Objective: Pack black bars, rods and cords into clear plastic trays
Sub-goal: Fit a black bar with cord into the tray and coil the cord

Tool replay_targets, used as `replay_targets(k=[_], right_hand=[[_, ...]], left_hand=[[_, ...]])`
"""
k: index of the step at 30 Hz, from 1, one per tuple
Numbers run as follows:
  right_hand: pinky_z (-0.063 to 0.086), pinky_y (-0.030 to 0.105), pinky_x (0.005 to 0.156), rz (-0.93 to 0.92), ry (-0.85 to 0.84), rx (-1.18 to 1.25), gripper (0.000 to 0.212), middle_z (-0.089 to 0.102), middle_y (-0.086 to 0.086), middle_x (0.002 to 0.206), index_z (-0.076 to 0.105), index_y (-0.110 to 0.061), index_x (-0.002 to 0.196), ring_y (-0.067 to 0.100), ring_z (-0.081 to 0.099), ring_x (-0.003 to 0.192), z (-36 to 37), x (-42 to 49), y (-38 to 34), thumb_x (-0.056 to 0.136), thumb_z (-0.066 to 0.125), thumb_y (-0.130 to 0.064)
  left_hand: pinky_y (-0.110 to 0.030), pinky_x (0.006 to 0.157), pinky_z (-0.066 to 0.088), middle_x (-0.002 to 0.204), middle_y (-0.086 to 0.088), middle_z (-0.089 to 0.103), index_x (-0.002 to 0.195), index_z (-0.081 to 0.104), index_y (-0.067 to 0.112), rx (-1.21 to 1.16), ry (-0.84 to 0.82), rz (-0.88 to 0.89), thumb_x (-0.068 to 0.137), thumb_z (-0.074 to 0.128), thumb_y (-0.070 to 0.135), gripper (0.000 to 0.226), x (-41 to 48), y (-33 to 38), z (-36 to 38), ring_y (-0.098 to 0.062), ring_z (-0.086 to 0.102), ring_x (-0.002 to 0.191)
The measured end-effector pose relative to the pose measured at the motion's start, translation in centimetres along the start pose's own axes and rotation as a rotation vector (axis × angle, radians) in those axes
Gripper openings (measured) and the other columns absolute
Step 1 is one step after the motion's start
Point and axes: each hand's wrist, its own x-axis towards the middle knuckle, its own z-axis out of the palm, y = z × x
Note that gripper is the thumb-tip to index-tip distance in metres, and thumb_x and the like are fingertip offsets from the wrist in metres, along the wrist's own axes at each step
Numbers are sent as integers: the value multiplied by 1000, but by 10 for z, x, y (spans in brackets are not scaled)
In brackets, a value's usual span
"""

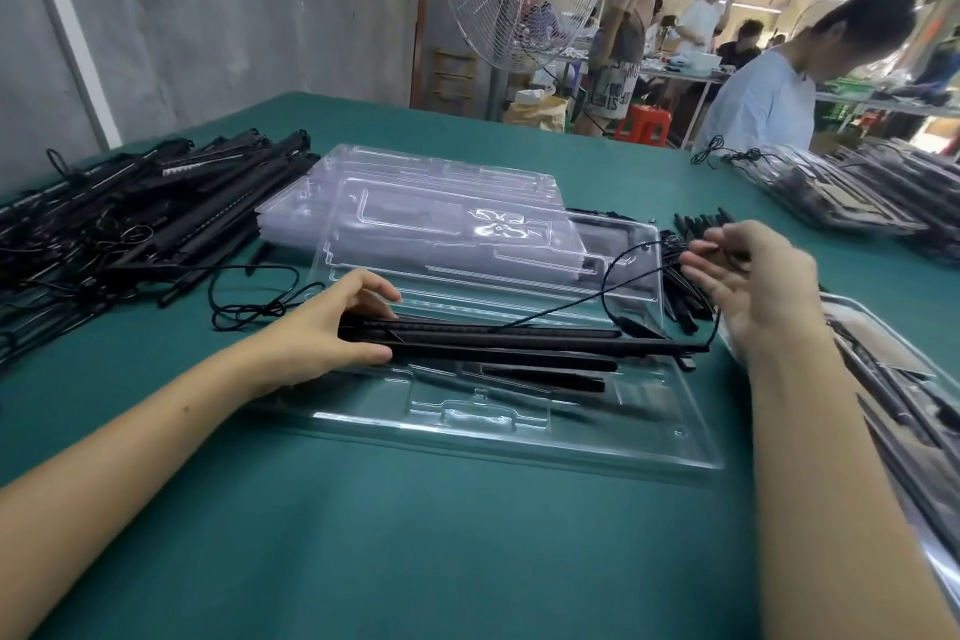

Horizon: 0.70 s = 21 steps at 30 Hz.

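Clear plastic, moulded: open tray, lying flat on the green table directly before the person. It served as the reference for every entry below.

Black bars: small bundle, held lengthwise just above the tray's middle, not seated in the moulded slots. One or two dark pieces appeared to lie in the tray beneath the bundle; whether they were seated could not be told.

Left hand: at the tray's left edge, fingers and thumb curled round the left end of the bars.

Cord: thin, black, rising in a loop from the bars over the tray's right half.

Right hand: just beyond the tray's right edge, fingertips pinching the cord's far end, the other fingers loosely bent.

Short rods: loose heap against the tray's right rim.

Empty trays: stack directly behind the open tray.

Unpacked stock: large heap of bars and cords, well left of the tray.

Filled trays: stacked well right of the tray and behind it, with one more at its near right.

Progress, as judged: several trays were packed, and this one was barely begun — bars, cord and rods were all yet to be seated. The heap and the empty stack suggested much work remained.
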Motion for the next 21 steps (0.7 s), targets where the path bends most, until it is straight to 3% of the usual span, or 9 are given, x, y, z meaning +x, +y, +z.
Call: replay_targets(k=[3, 7, 11, 15, 18, 21], right_hand=[[56, 26, 66, 102, 76, -64, 18, 59, 11, 76, 53, -5, 74, 21, 61, 65, -6, 4, 9, 90, 45, -6], [48, 21, 51, 148, 148, -91, 21, 55, 4, 65, 48, -12, 68, 15, 51, 52, -11, 8, 11, 89, 43, -13], [37, 16, 44, 92, 230, 120, 28, 51, 1, 48, 43, -15, 60, 11, 41, 38, -8, 7, 9, 87, 46, -19], [39, 15, 46, -13, 134, 411, 36, 53, 0, 44, 44, -14, 55, 13, 47, 39, -2, 1, -2, 90, 45, -21], [34, 15, 43, -78, 111, 468, 37, 51, -2, 43, 45, -15, 53, 12, 48, 40, 3, -1, -6, 90, 45, -21], [26, 14, 42, -57, 194, 420, 37, 46, -2, 43, 42, -15, 52, 11, 45, 38, 1, 0, -4, 89, 45, -22]], left_hand=[[-19, 92, 33, 104, 21, 62, 98, 49, 53, -43, 7, 17, 80, 73, 15, 48, -1, 0, -2, 9, 51, 109], [-22, 93, 33, 104, 24, 60, 99, 50, 51, -90, 29, 24, 82, 71, 15, 45, 0, -2, -4, 8, 51, 110], [-25, 95, 32, 103, 24, 61, 98, 51, 47, -100, 20, 34, 83, 71, 15, 41, -1, -2, -3, 8, 51, 109], [-26, 93, 33, 101, 26, 60, 96, 53, 44, -77, 26, 35, 83, 70, 18, 34, 0, -1, -2, 10, 51, 104], [-34, 95, 37, 101, 19, 64, 94, 55, 39, -119, 34, 4, 84, 70, 18, 28, 0, -2, -4, 2, 56, 101], [-36, 95, 38, 100, 16, 65, 91, 56, 36, -123, 30, 14, 83, 70, 17, 24, 1, -4, -4, 0, 56, 98]])
